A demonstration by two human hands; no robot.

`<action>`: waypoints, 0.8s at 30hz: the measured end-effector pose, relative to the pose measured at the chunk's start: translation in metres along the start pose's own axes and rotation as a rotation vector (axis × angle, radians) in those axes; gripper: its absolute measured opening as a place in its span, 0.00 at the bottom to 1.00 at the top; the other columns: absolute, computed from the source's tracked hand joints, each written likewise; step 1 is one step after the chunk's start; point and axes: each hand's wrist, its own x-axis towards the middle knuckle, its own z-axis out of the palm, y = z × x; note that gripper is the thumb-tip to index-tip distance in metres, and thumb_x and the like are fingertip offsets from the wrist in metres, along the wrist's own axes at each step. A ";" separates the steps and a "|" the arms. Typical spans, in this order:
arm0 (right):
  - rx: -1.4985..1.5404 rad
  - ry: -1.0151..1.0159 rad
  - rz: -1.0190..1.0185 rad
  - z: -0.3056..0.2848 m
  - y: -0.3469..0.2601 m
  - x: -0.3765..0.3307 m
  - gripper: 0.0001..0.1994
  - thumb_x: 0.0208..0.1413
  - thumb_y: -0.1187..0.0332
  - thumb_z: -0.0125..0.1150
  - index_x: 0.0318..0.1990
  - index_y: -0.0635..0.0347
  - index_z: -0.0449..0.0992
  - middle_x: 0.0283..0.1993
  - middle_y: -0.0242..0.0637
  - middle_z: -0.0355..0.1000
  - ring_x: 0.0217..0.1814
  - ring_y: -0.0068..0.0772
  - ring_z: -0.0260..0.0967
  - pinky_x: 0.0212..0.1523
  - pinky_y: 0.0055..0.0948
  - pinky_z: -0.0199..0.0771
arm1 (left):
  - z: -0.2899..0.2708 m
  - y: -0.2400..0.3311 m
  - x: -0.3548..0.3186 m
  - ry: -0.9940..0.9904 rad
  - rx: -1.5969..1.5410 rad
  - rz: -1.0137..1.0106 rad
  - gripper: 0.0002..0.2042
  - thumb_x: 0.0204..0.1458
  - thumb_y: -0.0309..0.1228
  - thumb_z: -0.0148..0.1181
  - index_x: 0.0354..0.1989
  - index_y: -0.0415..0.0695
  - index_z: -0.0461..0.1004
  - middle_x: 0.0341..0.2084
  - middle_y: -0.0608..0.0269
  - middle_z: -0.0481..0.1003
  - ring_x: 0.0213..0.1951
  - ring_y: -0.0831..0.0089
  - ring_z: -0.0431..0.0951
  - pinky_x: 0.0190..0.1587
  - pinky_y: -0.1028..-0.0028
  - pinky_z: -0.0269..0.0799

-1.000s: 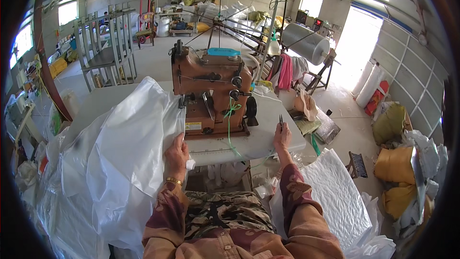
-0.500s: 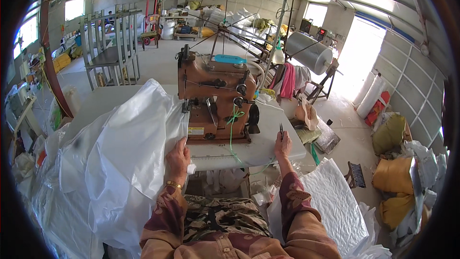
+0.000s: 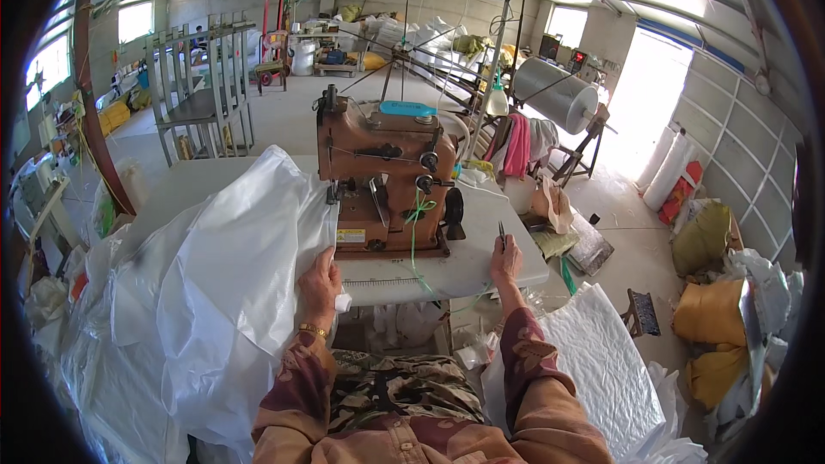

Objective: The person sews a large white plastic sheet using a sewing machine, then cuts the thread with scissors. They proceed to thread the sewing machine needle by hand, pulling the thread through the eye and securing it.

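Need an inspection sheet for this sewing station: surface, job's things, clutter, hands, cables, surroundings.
Surface: white table, its right part mostly bare.
Job's things: brown industrial sewing machine stands on the table; large white plastic sack is draped over the table's left side, its edge up against the machine.
Clutter: white woven sheet on the floor at right; yellow filled sacks further right.
Hands: left hand grips the sack's edge; right hand holds small snips, tips up.
Cables: green thread hangs down the machine's front; no power cable seen.
Surroundings: metal rack behind left, grey roll on a stand, open doorway right.
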 end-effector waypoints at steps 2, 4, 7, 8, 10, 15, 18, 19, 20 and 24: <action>-0.014 0.008 -0.013 0.001 0.002 -0.001 0.11 0.60 0.59 0.51 0.37 0.59 0.68 0.33 0.47 0.74 0.38 0.56 0.72 0.38 0.50 0.67 | 0.000 0.000 0.000 0.013 -0.014 0.001 0.16 0.50 0.23 0.55 0.49 0.47 0.72 0.23 0.51 0.74 0.26 0.51 0.77 0.30 0.61 0.72; -0.013 0.013 -0.017 0.002 0.003 0.000 0.11 0.60 0.59 0.51 0.37 0.58 0.68 0.33 0.47 0.74 0.38 0.56 0.71 0.37 0.50 0.67 | 0.001 0.000 0.000 0.007 -0.027 -0.003 0.16 0.50 0.23 0.55 0.49 0.47 0.72 0.23 0.51 0.74 0.26 0.51 0.77 0.30 0.61 0.72; -0.002 0.028 -0.025 0.004 0.004 0.000 0.11 0.60 0.59 0.51 0.37 0.59 0.68 0.33 0.47 0.74 0.38 0.56 0.71 0.37 0.50 0.67 | 0.001 -0.002 -0.003 -0.023 -0.005 -0.038 0.17 0.47 0.22 0.57 0.48 0.47 0.71 0.31 0.54 0.76 0.30 0.52 0.77 0.32 0.59 0.73; 0.002 0.033 -0.028 0.004 0.004 0.000 0.11 0.60 0.59 0.51 0.37 0.59 0.68 0.33 0.47 0.74 0.38 0.56 0.71 0.37 0.50 0.67 | 0.001 -0.001 -0.003 -0.027 -0.008 -0.049 0.17 0.47 0.22 0.57 0.48 0.47 0.71 0.30 0.54 0.76 0.30 0.52 0.77 0.32 0.59 0.73; 0.005 0.037 -0.020 0.004 0.004 -0.001 0.11 0.60 0.59 0.51 0.37 0.58 0.68 0.33 0.47 0.74 0.38 0.56 0.71 0.38 0.50 0.67 | 0.000 0.000 -0.002 -0.035 -0.011 -0.071 0.17 0.47 0.22 0.57 0.48 0.47 0.71 0.29 0.54 0.76 0.29 0.51 0.77 0.32 0.59 0.73; 0.037 0.032 -0.024 0.003 0.004 0.000 0.11 0.60 0.59 0.52 0.37 0.59 0.68 0.32 0.48 0.74 0.38 0.57 0.71 0.37 0.51 0.67 | 0.003 -0.001 -0.002 0.006 0.003 -0.026 0.17 0.47 0.22 0.57 0.48 0.47 0.71 0.26 0.53 0.76 0.27 0.52 0.77 0.31 0.59 0.73; 0.043 0.056 -0.030 0.002 0.007 0.001 0.12 0.60 0.59 0.52 0.37 0.59 0.69 0.31 0.50 0.74 0.37 0.58 0.71 0.37 0.51 0.67 | 0.008 -0.002 -0.005 -0.005 0.028 -0.045 0.17 0.47 0.22 0.57 0.48 0.48 0.72 0.26 0.53 0.76 0.26 0.53 0.77 0.31 0.60 0.73; 0.042 0.050 -0.022 0.002 0.007 -0.001 0.12 0.60 0.59 0.51 0.37 0.59 0.69 0.32 0.49 0.74 0.37 0.57 0.71 0.37 0.51 0.67 | 0.008 -0.003 -0.005 -0.010 0.046 -0.044 0.17 0.48 0.23 0.57 0.48 0.48 0.72 0.26 0.53 0.76 0.26 0.53 0.77 0.31 0.60 0.73; 0.040 0.045 -0.014 0.001 0.006 -0.001 0.12 0.60 0.59 0.51 0.37 0.59 0.68 0.32 0.49 0.74 0.38 0.57 0.71 0.37 0.51 0.67 | 0.007 -0.003 -0.005 -0.024 0.037 -0.067 0.17 0.48 0.23 0.57 0.48 0.48 0.72 0.26 0.53 0.76 0.26 0.53 0.77 0.31 0.60 0.73; 0.086 0.040 0.015 -0.002 -0.001 -0.004 0.12 0.61 0.59 0.50 0.37 0.59 0.68 0.31 0.49 0.74 0.37 0.57 0.72 0.37 0.51 0.67 | 0.007 -0.003 -0.004 -0.033 0.020 -0.091 0.17 0.48 0.23 0.56 0.49 0.48 0.72 0.26 0.51 0.76 0.26 0.53 0.77 0.31 0.60 0.73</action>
